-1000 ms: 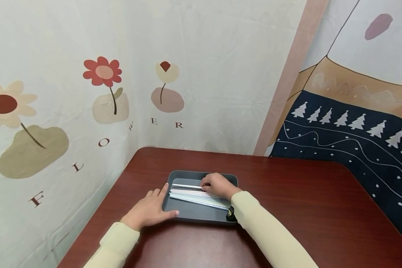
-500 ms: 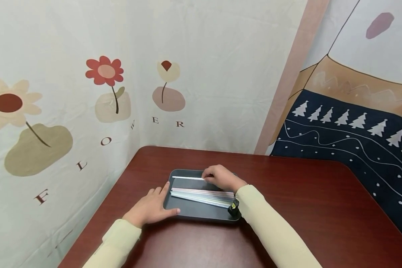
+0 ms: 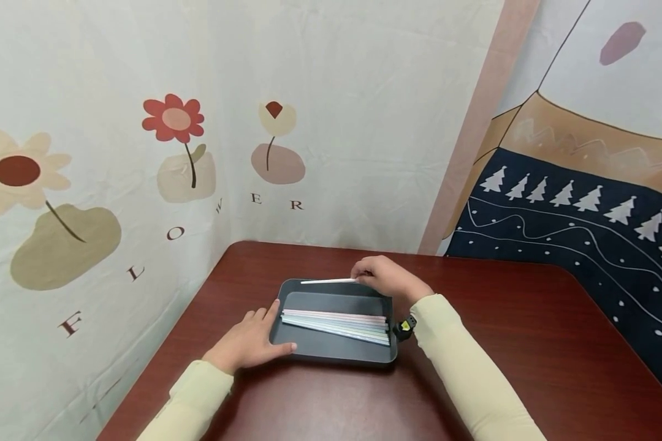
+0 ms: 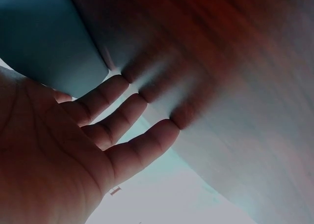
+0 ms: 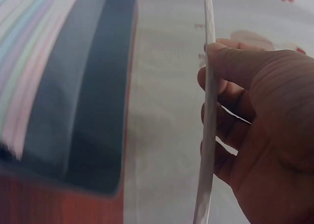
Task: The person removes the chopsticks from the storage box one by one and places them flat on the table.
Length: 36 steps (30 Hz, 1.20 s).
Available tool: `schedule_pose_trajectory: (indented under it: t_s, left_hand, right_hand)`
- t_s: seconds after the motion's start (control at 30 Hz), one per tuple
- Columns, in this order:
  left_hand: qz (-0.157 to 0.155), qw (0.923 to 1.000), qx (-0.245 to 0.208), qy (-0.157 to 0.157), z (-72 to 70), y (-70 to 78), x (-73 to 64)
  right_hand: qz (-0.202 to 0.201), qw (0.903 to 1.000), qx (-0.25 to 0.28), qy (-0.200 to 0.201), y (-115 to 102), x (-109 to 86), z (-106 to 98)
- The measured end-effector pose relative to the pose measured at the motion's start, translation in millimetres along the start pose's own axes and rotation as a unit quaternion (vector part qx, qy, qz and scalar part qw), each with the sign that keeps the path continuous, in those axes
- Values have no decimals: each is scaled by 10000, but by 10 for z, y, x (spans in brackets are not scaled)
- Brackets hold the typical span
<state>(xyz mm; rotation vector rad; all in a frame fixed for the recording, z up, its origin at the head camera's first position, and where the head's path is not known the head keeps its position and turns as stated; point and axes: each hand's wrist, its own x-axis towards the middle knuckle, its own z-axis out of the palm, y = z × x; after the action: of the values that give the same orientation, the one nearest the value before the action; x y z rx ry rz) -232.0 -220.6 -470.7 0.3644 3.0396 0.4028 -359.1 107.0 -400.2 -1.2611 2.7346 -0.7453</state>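
A grey rectangular tray (image 3: 320, 349) lies on the table with several pastel straws (image 3: 336, 324) side by side in it, fanned slightly toward the right. My left hand (image 3: 248, 343) rests at the tray's left side, forefinger and thumb spread along the rim. In the left wrist view its other fingers (image 4: 144, 148) stretch out straight beside the tray's corner. My right hand (image 3: 388, 275) pinches one white straw (image 3: 328, 282) near its right end, over the tray's far edge. The right wrist view shows thumb and fingers on this straw (image 5: 208, 126), with the tray off to the left.
The dark red wooden table (image 3: 474, 343) extends around the tray on all sides. Behind it hangs a white cloth (image 3: 353, 153) printed with flowers and letters. A patterned dark blue cloth (image 3: 585, 245) hangs at the right. A small black device (image 3: 404, 327) sits at my right wrist.
My right hand has drawn one white straw away from the others, toward the tray's far side, then up and to the right. The left hand has stayed at the rim.
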Motion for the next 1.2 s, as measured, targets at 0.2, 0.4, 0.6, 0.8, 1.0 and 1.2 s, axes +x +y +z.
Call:
schedule_pose_trajectory:
  t_s: [0.2, 0.4, 0.6, 0.8, 1.0, 1.2]
  left_hand:
    - [9, 10000, -18, -22, 2, 10, 12]
    - [-1, 10000, -40, 15, 4, -6, -5]
    - [18, 10000, -22, 41, 27, -6, 12]
    - [20, 10000, -8, 42, 20, -8, 7]
    - [4, 10000, 33, 45, 20, -16, 5]
    - [4, 10000, 69, -7, 17, -21, 12]
  right_hand:
    - [681, 9966, 462, 103, 232, -250, -184]
    - [822, 9955, 329, 329, 507, -497, -343]
    - [1195, 9913, 189, 523, 785, -892, -478]
    - [1365, 9888, 92, 590, 1027, -1225, -532]
    - [1619, 9838, 35, 768, 1287, -1421, -532]
    - [1870, 9775, 11, 975, 1528, -1521, -492]
